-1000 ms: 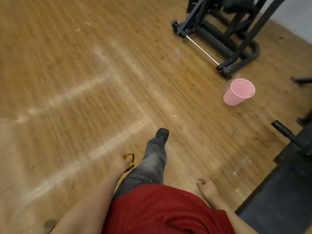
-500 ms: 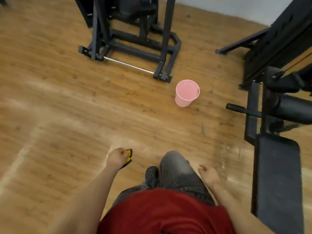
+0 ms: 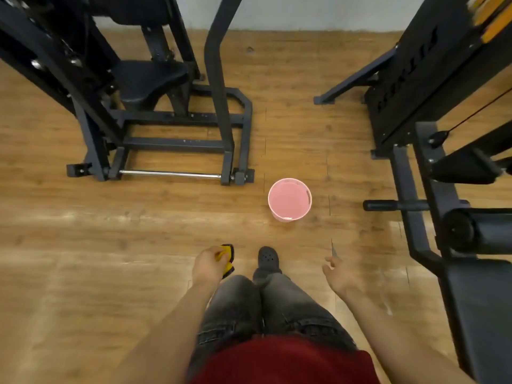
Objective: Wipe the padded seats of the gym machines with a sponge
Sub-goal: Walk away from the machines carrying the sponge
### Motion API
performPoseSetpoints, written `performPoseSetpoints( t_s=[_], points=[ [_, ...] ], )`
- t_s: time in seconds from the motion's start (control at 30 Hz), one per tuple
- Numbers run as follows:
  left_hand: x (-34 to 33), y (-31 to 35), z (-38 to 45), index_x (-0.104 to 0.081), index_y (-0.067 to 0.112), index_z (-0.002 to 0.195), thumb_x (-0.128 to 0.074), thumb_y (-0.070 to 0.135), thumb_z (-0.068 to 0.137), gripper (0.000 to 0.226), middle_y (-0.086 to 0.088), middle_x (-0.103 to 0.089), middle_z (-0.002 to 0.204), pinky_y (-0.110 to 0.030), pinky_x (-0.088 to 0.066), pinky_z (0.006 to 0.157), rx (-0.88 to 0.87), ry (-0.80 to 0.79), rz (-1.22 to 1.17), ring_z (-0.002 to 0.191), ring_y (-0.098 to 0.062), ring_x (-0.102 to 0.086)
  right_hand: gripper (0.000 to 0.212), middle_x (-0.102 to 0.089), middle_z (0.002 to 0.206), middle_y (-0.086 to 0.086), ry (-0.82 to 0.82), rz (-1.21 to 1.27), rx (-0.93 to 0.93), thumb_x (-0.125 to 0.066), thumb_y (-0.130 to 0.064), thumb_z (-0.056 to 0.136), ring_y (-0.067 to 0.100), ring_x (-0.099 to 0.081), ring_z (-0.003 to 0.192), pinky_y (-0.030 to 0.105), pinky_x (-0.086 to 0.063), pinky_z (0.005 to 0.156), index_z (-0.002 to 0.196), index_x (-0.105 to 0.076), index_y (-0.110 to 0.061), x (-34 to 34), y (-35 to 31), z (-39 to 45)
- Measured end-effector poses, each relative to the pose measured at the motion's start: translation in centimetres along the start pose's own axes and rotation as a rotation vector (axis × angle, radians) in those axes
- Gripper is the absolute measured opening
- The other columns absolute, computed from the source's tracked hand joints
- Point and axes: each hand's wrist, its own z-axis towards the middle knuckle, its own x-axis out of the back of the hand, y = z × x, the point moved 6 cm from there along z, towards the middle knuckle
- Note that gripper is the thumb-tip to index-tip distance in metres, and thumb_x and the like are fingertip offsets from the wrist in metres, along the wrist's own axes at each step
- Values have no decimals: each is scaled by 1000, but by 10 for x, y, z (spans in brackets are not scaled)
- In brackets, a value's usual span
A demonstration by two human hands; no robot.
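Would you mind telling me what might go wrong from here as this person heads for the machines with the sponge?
1. The pink bucket stands on the floor straight ahead of the shoe; a careless step could tip it over.
2. A black bar sticks out low from the machine on the right, near the walking path, so a shin could catch it.
3. The left hand grips the sponge only partly; it might slip out.

Worn wooden floor [image 3: 138, 245] runs to a pale wall [image 3: 318, 12], glossy with reflected light.
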Motion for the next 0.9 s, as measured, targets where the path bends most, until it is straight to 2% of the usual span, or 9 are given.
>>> performPoseSetpoints(
  t_s=[0.2, 0.3, 0.4, 0.53, 0.73, 0.9],
  points=[
    [15, 106, 103, -65, 11, 118, -60, 23, 92, 29, -8, -63, 121, -27, -43, 88, -214, -52, 26, 108, -24, -58, 41, -55, 135, 14, 62, -8, 30, -50, -16, 96, 30, -53, 121, 29, -40, 99, 135, -49, -6, 21, -92, 67],
    [-5, 141, 162, -65, 11, 118, -60, 22, 92, 29, -9, -61, 123, -29, -43, 92, -304, -124, 104, 110, -24, -57, 42, -53, 137, 11, 87, -50, 5, -48, -24, 97, 30, -53, 121, 35, -44, 99, 138, -47, -15, 16, -116, 109],
    [-37, 160, 216, -65, 13, 119, -60, 26, 92, 31, -7, -60, 124, -28, -42, 92, -391, -166, 203, 111, -22, -56, 43, -51, 139, 9, 133, -28, -15, -49, -24, 97, 28, -53, 122, 34, -43, 100, 138, -46, -14, 3, -125, 155],
    [-101, 162, 285, -64, 14, 120, -60, 25, 92, 31, -5, -60, 122, -25, -43, 89, -420, -198, 249, 107, -20, -57, 40, -47, 141, 8, 122, 88, -53, -48, -16, 98, 20, -47, 125, 17, -35, 95, 138, -46, -13, -32, -115, 226],
    [-228, 148, 372, -64, 14, 119, -59, 24, 92, 29, -4, -60, 122, -23, -41, 88, -523, -284, 335, 108, -19, -57, 43, -44, 143, 5, 148, 46, -54, -48, -20, 98, 23, -45, 128, 31, -40, 103, 140, -44, -18, -94, -75, 343],
    [-307, 135, 417, -59, 12, 127, -56, 26, 95, 36, -6, -52, 135, -26, -37, 100, -616, -376, 402, 120, -22, -51, 45, -46, 140, 7, 144, -15, -54, -46, -23, 99, 25, -46, 127, 36, -43, 102, 143, -41, -17, -130, -42, 404]
  ],
)
